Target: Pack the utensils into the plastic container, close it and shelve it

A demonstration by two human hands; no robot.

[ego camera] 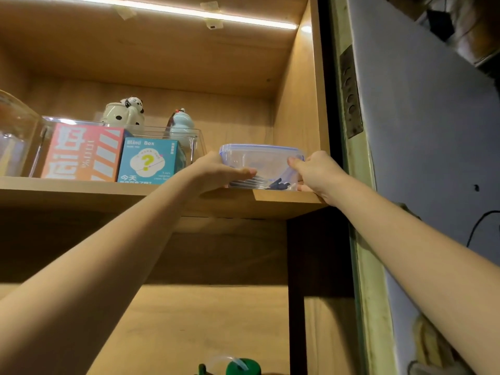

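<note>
Right of centre in the frame: plastic container [261,165], blue-rimmed lid on, resting at the front edge of the wooden shelf [135,194], utensils [259,182] dimly visible inside. Left hand [216,171] gripping its left side, thumb across the front. Right hand [315,171] gripping its right side. Further left on the shelf: teal box [148,161], orange box [84,152].

both bare forearms extend upward and forward, converging. left hand [216,171] grips the left side of the plastic container [266,161], thumb laid across its front face. right hand [316,173] grips the right side, thumb on the front, fingers curled underneath.
</note>
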